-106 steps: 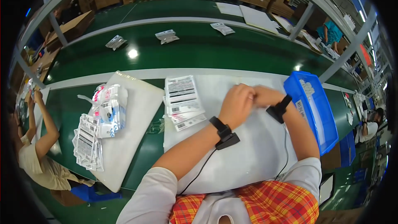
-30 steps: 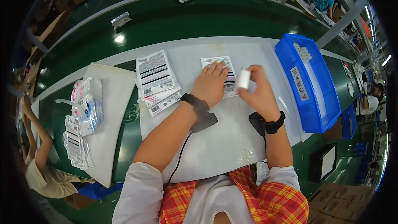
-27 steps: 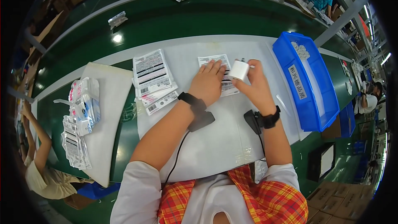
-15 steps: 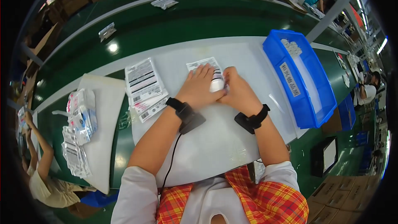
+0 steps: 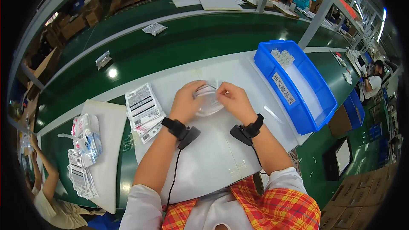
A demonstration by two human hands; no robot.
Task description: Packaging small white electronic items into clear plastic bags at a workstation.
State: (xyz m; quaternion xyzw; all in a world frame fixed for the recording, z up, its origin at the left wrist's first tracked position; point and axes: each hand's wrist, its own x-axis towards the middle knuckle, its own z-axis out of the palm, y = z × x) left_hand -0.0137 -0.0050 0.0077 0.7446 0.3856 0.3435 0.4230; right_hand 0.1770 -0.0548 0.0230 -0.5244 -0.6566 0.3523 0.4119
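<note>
Between my hands is a silvery, partly see-through plastic pouch (image 5: 210, 102), upright or tilted above the white work board (image 5: 204, 140). My right hand (image 5: 236, 102) pinches its upper right edge with thumb and index finger. My left hand (image 5: 186, 102), slightly blurred, is curled round the pouch's left side. A black strap with a small device and a cable sits on each wrist. Left of my left hand lies a fanned stack of printed silver pouches (image 5: 144, 108). What is inside the held pouch I cannot make out.
A blue plastic bin (image 5: 298, 89) with small white pieces stands at the right. More filled pouches (image 5: 85, 140) lie on a white board at the left, beside a co-worker's arms (image 5: 44, 166). Two silver packets, one a crumpled packet (image 5: 154, 28), lie on the green belt beyond.
My hands have come off the board and the pouch that lay flat under them is now raised between them. The view has tilted up a little.
</note>
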